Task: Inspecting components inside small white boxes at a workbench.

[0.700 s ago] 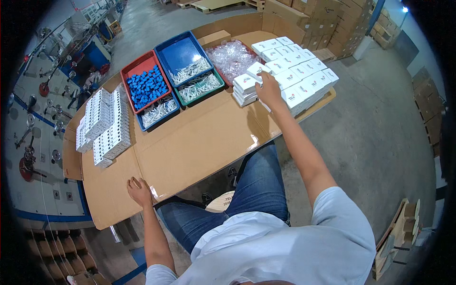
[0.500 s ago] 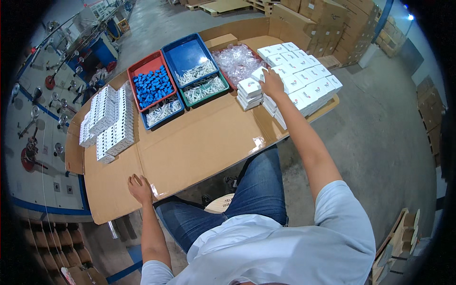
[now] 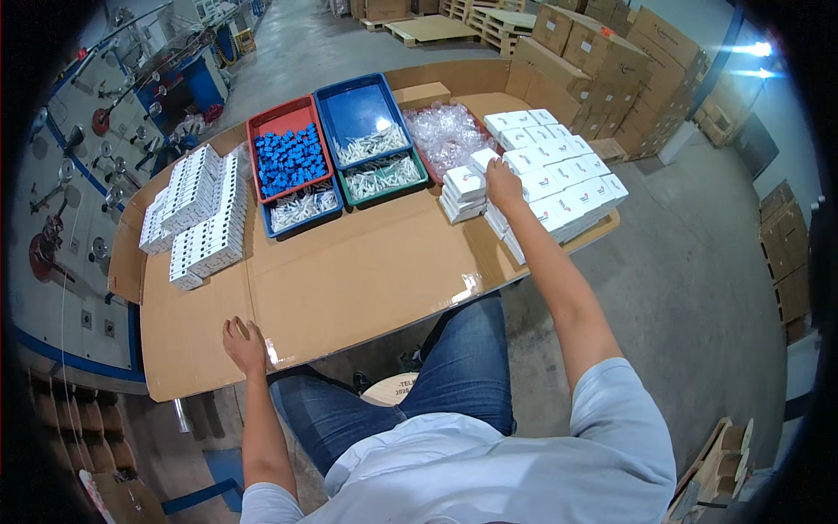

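My right hand (image 3: 504, 185) is closed at the edge of a small white box (image 3: 482, 159), between a short stack of white boxes (image 3: 462, 182) and a large block of white boxes (image 3: 559, 170). Its fingertips are partly hidden, so how firmly they grip is hard to see. Down at the table's front left, my left hand (image 3: 244, 346) rests by the edge of the cardboard-covered table (image 3: 358, 288), fingers apart and nothing in them.
Blue clips fill a red tray (image 3: 255, 131). Beside it, white plastic pieces lie in a blue tray (image 3: 353, 100), a green tray (image 3: 384, 194) and a lower blue tray (image 3: 301, 225). Clear plastic bags (image 3: 445, 135) stand behind. More boxes (image 3: 205, 218) are stacked left.
The whole view has shifted slightly. My right hand stays at the same small white box, and my left hand still rests near the front edge.
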Demonstrator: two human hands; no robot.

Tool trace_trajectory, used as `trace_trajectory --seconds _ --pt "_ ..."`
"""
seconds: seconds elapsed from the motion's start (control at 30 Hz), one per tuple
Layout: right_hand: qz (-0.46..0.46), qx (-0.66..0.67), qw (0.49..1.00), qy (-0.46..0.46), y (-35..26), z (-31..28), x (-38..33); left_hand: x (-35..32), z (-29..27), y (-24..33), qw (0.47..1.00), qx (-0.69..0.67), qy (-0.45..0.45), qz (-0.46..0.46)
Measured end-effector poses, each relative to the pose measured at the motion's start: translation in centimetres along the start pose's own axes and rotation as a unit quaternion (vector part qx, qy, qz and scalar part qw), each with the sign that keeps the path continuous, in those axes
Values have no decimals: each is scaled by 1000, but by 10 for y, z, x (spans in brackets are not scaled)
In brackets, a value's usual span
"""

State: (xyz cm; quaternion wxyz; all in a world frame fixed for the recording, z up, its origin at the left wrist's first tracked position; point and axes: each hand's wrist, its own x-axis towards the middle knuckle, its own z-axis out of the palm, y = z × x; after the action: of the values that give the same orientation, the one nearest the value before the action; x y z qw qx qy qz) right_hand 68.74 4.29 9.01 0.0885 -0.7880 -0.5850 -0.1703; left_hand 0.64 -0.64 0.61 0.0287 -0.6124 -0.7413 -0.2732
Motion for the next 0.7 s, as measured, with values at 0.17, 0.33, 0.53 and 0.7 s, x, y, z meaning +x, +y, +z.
trace_trajectory --seconds 0.17,0.33,0.53,0.7 --pt "-10 93 992 86 -2 -24 -5 -1 -3 3 994 -57 87 45" --pt "-91 309 920 225 -62 -92 -50 -12 -25 49 968 -218 114 52" --pt "-119 469 848 215 -156 -162 -141 -10 -85 235 717 -654 -228 76" --pt "-126 600 775 153 -227 -187 -181 -24 -134 317 608 -753 -201 150"
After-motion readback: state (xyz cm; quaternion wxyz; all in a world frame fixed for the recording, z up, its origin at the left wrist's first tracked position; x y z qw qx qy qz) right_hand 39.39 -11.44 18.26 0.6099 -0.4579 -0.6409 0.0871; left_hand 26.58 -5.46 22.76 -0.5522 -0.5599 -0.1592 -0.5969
